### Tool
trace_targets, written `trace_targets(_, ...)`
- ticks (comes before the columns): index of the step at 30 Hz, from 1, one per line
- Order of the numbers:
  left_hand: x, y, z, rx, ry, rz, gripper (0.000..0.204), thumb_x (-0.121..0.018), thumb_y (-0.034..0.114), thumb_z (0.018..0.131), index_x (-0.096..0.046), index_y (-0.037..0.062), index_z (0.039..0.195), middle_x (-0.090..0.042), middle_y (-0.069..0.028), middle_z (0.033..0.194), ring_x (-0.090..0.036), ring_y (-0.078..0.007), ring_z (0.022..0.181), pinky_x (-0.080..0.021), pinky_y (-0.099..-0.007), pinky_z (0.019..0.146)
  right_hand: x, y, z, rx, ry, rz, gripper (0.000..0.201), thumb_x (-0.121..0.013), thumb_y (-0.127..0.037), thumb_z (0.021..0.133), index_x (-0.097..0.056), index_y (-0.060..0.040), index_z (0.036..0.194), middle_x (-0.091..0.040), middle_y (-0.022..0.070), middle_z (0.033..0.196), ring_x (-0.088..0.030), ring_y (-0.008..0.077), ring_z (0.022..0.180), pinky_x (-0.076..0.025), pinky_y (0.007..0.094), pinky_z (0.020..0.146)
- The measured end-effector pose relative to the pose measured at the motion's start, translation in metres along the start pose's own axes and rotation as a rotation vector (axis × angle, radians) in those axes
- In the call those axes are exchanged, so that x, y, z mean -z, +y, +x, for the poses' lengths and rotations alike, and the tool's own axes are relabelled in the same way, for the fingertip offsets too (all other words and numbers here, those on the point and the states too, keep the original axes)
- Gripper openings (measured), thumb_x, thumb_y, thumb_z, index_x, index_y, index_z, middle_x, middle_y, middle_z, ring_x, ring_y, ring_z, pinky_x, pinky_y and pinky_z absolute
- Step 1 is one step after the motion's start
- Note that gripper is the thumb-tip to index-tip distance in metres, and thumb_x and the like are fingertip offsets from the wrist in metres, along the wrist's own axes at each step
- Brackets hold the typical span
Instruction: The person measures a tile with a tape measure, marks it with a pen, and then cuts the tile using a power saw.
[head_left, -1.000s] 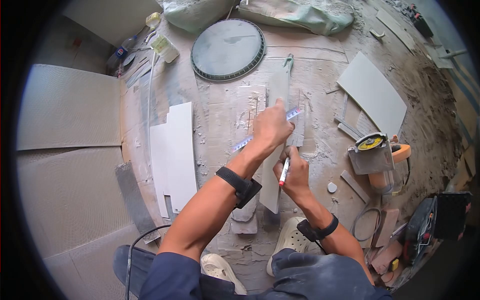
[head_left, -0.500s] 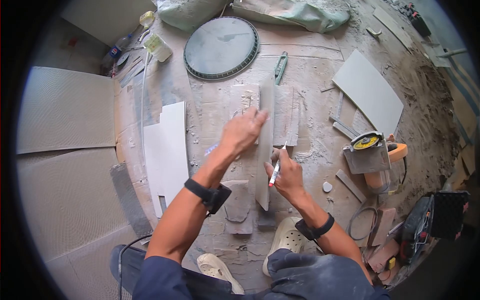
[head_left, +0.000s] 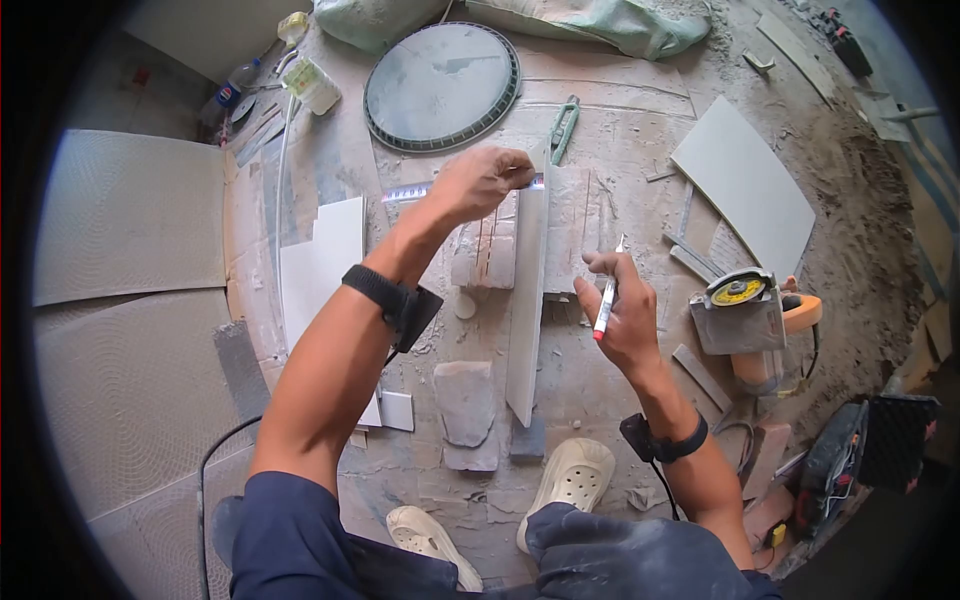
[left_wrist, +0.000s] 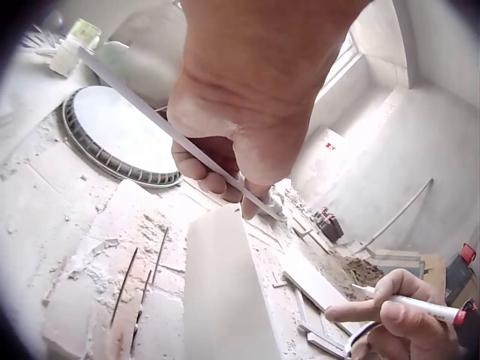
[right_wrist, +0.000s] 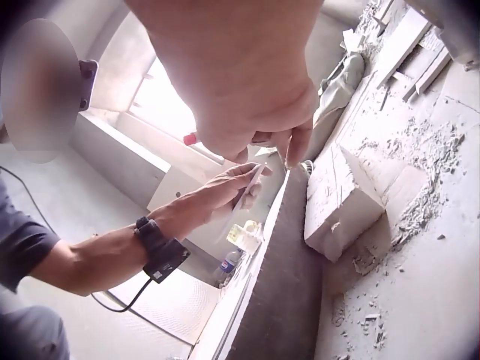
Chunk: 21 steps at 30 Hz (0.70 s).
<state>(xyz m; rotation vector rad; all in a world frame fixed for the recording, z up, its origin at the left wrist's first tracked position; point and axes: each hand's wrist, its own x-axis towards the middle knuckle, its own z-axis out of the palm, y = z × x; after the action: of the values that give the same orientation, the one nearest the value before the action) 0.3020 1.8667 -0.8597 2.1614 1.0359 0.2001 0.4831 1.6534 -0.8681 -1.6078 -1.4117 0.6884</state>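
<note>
We see the dusty floor (head_left: 650, 92) spreading under everything, with 2 large textured panels (head_left: 130, 210) along our left side. A white board (head_left: 745, 180) lies on the right, and stepped white sheets (head_left: 330, 250) lie on the left. A round grey disc (head_left: 440, 80) with a ribbed rim lies beyond our hands, near a pale green sack (head_left: 625, 28).

The long pale strip (head_left: 527, 290) stands on its long edge in front of us, between 2 scored blocks (head_left: 485, 250). The power saw (head_left: 740, 315), with its yellow-centred blade and orange handle, lies well to the right.

Our left hand (head_left: 485, 183) is at the strip's far end, its grip clamped on the tape measure (head_left: 405, 192), which runs crosswise and reaches out to the left. We cannot tell whether these fingers also touch the strip.

Our right hand (head_left: 628, 310) is apart from the strip, on its right side. Its grip is clamped on the white marker (head_left: 605, 308), tilted with the red end toward us. The green tool (head_left: 566, 130) lies just beyond the right-hand block.
</note>
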Motion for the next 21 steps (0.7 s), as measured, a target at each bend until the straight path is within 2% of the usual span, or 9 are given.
trace_targets(3,0.008,-0.004,0.021,0.022,-0.077,-0.012,0.023,-0.062,0.020,0.101,-0.070,0.0001,0.109,-0.067,-0.0122,0.084,-0.061,-0.0179,0.079,-0.050,-0.0344,0.076,-0.003,0.005,0.023,0.041,0.014,0.032,0.027,-0.074,-0.018,0.090,-0.058,-0.0038,0.105,-0.070,0.0182,0.087,-0.064,0.0290,0.058,-0.051,0.0395,0.059)
trace_targets(4,0.007,-0.006,0.027,0.054,-0.062,-0.102,0.022,-0.063,0.017,0.100,-0.071,-0.0016,0.107,-0.068,-0.0099,0.085,-0.060,-0.0160,0.080,-0.050,-0.0339,0.075,-0.003,0.007,0.030,0.042,0.013,0.034,0.027,-0.074,-0.018,0.090,-0.058,-0.0039,0.105,-0.067,0.0171,0.081,-0.064,0.0288,0.058,-0.050,0.0396,0.058)
trace_targets(8,0.011,-0.005,0.045,0.084,-0.047,-0.151,0.026,-0.066,0.021,0.099,-0.069,-0.0048,0.099,-0.067,-0.0065,0.083,-0.058,-0.0134,0.079,-0.049,-0.0318,0.072,-0.005,0.012,0.055,0.107,0.039,0.056,0.025,-0.074,-0.019,0.090,-0.058,-0.0038,0.104,-0.061,0.0155,0.071,-0.062,0.0303,0.057,-0.048,0.0404,0.058)
trace_targets(12,0.015,-0.005,0.051,0.087,-0.090,-0.106,0.027,-0.067,0.023,0.099,-0.069,-0.0041,0.100,-0.066,-0.0051,0.082,-0.057,-0.0130,0.077,-0.050,-0.0320,0.070,-0.010,0.019,0.068,0.129,0.016,0.035,0.026,-0.074,-0.019,0.090,-0.058,-0.0035,0.104,-0.061,0.0163,0.070,-0.063,0.0333,0.058,-0.048,0.0415,0.058)
trace_targets(14,0.013,-0.009,0.054,0.054,-0.076,-0.110,0.027,-0.067,0.024,0.099,-0.069,-0.0032,0.100,-0.064,-0.0042,0.080,-0.057,-0.0130,0.075,-0.049,-0.0322,0.068,-0.014,0.022,0.075,0.204,0.036,0.051,0.026,-0.074,-0.019,0.090,-0.058,-0.0035,0.104,-0.063,0.0181,0.072,-0.064,0.0364,0.062,-0.048,0.0433,0.059)
trace_targets(18,0.010,-0.015,0.058,0.037,-0.061,-0.114,0.028,-0.067,0.026,0.099,-0.069,-0.0022,0.100,-0.063,-0.0044,0.078,-0.055,-0.0136,0.074,-0.048,-0.0325,0.067,-0.018,0.023,0.086,0.160,-0.004,0.078,0.026,-0.074,-0.019,0.090,-0.058,-0.0033,0.103,-0.065,0.0199,0.076,-0.067,0.0390,0.067,-0.049,0.0444,0.061)
trace_targets(21,0.010,-0.015,0.062,0.031,-0.057,-0.080,0.028,-0.068,0.027,0.099,-0.068,-0.0017,0.100,-0.062,-0.0044,0.077,-0.055,-0.0139,0.073,-0.047,-0.0330,0.066,-0.023,0.030,0.095,0.200,0.016,0.090,0.026,-0.072,-0.021,0.092,-0.058,-0.0030,0.104,-0.066,0.0207,0.078,-0.068,0.0396,0.069,-0.050,0.0447,0.063)
